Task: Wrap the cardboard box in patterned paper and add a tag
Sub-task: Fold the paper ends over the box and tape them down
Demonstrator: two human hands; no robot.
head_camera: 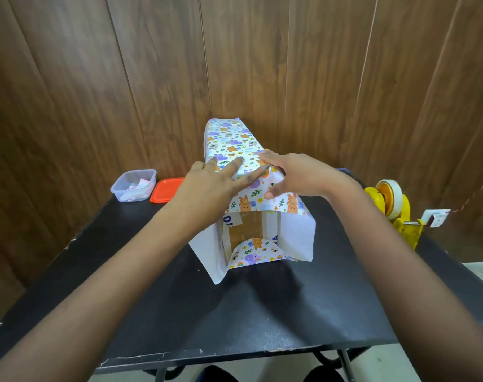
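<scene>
The cardboard box (246,230) lies lengthwise on the black table (235,312), covered along its top by patterned paper (232,139) printed with animals and rainbows. Its near end is open, so brown cardboard shows between white paper flaps; a small patterned flap (258,253) curls up at the bottom. My left hand (212,183) lies flat on the paper's top left, fingers spread. My right hand (292,175) presses the overlapping paper edge on the top right, thumb tucked under the hanging edge. No tag is visible on the box.
A clear plastic container (134,184) with small pieces inside sits at the back left beside its orange lid (166,190). A yellow tape dispenser (394,208) with a roll stands at the right edge. Wooden wall panels close off the back.
</scene>
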